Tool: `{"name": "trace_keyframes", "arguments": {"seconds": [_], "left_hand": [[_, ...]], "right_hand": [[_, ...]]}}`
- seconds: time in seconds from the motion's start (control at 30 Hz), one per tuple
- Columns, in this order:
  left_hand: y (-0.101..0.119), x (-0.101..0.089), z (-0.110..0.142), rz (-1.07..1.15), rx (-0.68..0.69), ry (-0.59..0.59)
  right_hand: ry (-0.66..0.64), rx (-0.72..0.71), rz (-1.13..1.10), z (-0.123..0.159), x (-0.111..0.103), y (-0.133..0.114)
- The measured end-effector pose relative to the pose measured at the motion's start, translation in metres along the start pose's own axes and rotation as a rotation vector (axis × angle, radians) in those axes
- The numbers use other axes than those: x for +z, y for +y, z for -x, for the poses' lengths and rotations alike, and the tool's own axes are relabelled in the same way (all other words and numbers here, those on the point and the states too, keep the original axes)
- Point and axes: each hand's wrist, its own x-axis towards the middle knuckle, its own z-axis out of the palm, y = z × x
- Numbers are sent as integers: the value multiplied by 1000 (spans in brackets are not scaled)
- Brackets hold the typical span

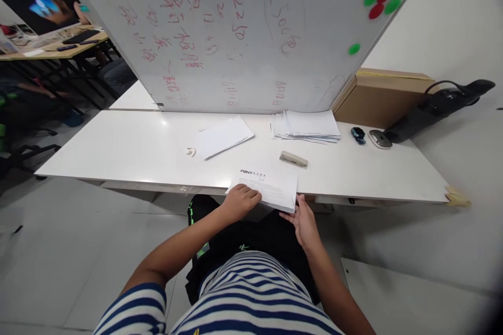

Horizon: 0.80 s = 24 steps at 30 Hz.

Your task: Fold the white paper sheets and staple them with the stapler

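Observation:
A stack of printed paper [275,183] lies at the front edge of the white desk, partly overhanging it, with "PONY" lettering along its top. My left hand [240,202] rests over the stack's near left part, fingers curled on the sheets. At the near right corner, my right hand [304,221] grips the stack, thumb by the side edge and fingers reaching underneath. Just beyond the stack sits a beige stapler [293,159]. Farther back are a few white sheets [226,137] on the left and a thicker paper pile [308,125] on the right.
A whiteboard [220,36] with red writing and magnets stands along the desk's back. To the right are a cardboard box [383,97], black bottle [428,110], watch [358,135] and small rounded device [380,139]. A small white curled item [190,152] lies left. Other people sit at far left.

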Motion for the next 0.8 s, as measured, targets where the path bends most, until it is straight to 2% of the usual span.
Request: {"name": "trace_keyframes", "arguments": {"seconds": [0.17,0.3,0.5,0.8], "left_hand": [[6,13,2,8,20,78],[6,19,1,57,60,52],[-9,21,2,83,156,33],[-32,17,-1,79,181,-10]], "right_hand": [[9,24,16,-4,-4,1],[52,31,24,-7,-4,6],[51,30,103,-7,-5,4],[22,39,143,-9,-4,6]]}}
